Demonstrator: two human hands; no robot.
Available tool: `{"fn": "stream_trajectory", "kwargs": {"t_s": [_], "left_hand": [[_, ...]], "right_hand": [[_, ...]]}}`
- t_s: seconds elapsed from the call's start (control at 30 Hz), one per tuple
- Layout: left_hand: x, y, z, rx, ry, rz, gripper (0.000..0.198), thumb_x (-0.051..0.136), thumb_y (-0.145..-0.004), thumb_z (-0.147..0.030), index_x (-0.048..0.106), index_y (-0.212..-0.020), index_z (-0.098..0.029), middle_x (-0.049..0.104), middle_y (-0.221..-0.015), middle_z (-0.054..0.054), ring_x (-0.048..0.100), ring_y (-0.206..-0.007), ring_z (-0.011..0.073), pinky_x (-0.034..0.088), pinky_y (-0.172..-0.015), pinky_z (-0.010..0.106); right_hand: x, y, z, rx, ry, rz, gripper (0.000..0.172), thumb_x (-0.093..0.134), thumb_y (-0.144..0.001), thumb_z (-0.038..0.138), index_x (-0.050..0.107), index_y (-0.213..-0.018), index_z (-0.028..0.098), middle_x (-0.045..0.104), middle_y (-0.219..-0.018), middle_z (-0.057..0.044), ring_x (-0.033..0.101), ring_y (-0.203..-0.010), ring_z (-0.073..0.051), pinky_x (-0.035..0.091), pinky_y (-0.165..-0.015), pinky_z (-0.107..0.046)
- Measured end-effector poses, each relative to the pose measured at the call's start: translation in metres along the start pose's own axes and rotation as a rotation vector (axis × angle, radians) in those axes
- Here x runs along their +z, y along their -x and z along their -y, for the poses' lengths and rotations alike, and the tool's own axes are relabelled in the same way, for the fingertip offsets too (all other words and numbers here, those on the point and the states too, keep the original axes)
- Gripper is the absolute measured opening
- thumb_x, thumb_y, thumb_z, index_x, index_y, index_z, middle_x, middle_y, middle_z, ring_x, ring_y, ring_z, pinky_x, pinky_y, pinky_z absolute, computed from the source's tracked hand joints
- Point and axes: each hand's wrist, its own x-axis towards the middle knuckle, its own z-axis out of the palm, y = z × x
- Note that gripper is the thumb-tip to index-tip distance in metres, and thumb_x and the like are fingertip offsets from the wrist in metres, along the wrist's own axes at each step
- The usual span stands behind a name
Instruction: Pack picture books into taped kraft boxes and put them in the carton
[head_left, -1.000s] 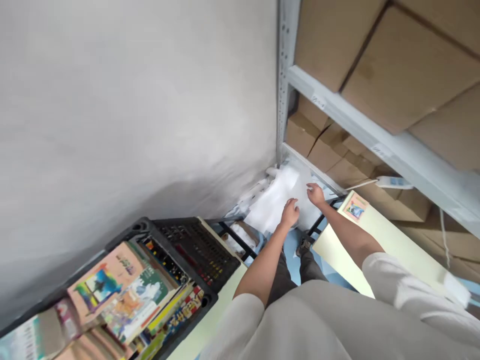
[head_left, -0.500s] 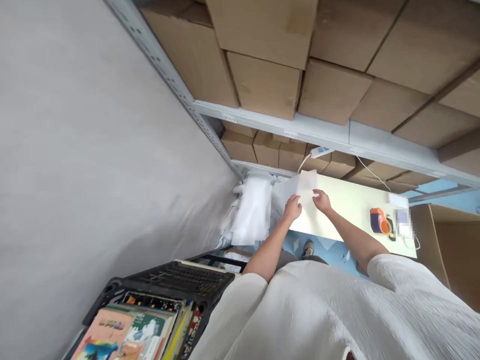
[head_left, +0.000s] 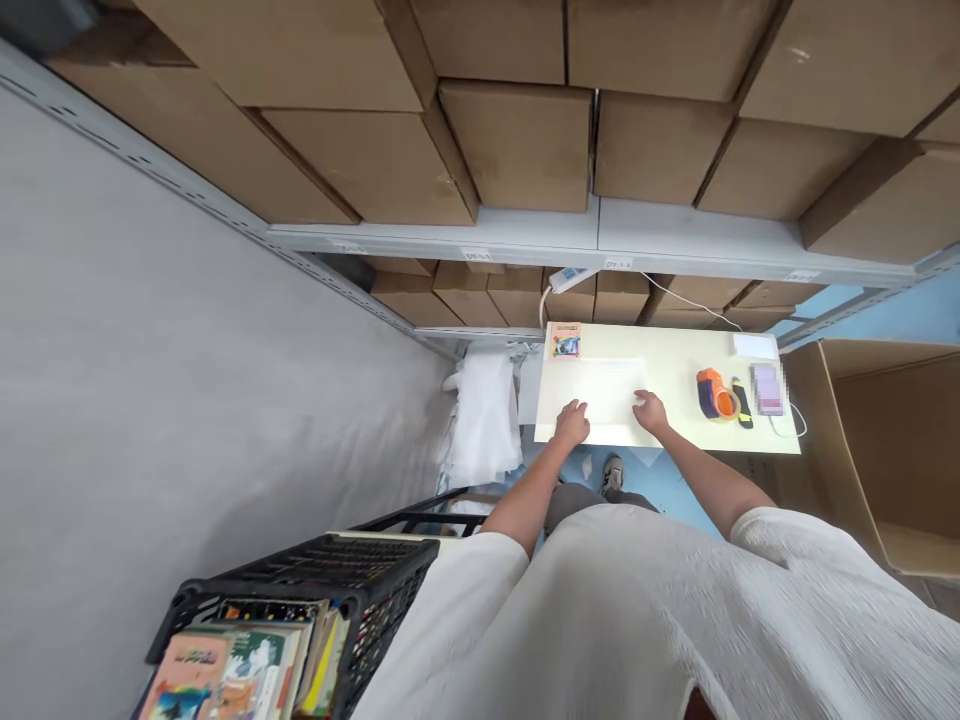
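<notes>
A thin white translucent sheet (head_left: 611, 385) lies almost flat on the pale table in front of me. My left hand (head_left: 573, 424) pinches it near its lower left corner. Over at its right edge, my right hand (head_left: 649, 411) grips it between thumb and curled fingers. The sheet's exact outline fades into the pale tabletop. Behind it, at the table's back left corner, lies a small book with a pink cover and a colourful picture (head_left: 565, 341).
On the table's right lie an orange tape dispenser (head_left: 716, 396), a yellow-black cutter (head_left: 742, 403), a phone (head_left: 767, 389) with a cable and a white box (head_left: 754, 346). White sheets (head_left: 484, 420) hang at left. A black crate of books (head_left: 315, 580), cardboard box (head_left: 885, 450) and shelves surround me.
Both hands have come down and apart, bringing the raised white sheet flat onto the table. The pink book, earlier veiled behind the sheet, is uncovered. My view has turned right.
</notes>
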Motion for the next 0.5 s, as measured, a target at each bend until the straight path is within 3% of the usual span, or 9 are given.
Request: {"fn": "stream_trajectory", "kwargs": {"t_s": [0.17,0.3,0.5], "left_hand": [[0.017,-0.001,-0.013,-0.023,-0.058,0.037,0.064,0.059,-0.096,-0.017,0.059,-0.159,-0.02,0.05,-0.174,0.017,0.051,-0.158,0.0336,0.042,-0.132,0.049],[0.027,0.003,-0.015,-0.032,-0.089,0.045,0.061,0.059,-0.095,-0.015,0.061,-0.156,-0.017,0.046,-0.177,0.019,0.044,-0.164,0.0337,0.039,-0.134,0.048],[0.029,0.003,-0.01,0.002,-0.055,0.029,0.062,0.064,-0.094,-0.015,0.062,-0.155,-0.017,0.046,-0.176,0.019,0.04,-0.166,0.0342,0.036,-0.135,0.048]], "right_hand": [[-0.007,0.0,-0.027,0.002,-0.018,0.062,0.055,0.061,-0.089,0.014,0.073,-0.142,0.016,0.074,-0.141,-0.016,0.07,-0.13,-0.029,0.054,-0.114,-0.037],[-0.01,0.002,-0.042,-0.015,0.031,0.103,0.049,0.062,-0.094,0.018,0.074,-0.141,0.015,0.072,-0.146,-0.016,0.069,-0.132,-0.028,0.054,-0.112,-0.035],[-0.012,0.006,-0.053,-0.005,0.09,0.181,0.04,0.055,-0.096,0.011,0.08,-0.128,0.019,0.079,-0.133,-0.012,0.072,-0.123,-0.027,0.055,-0.105,-0.034]]}}
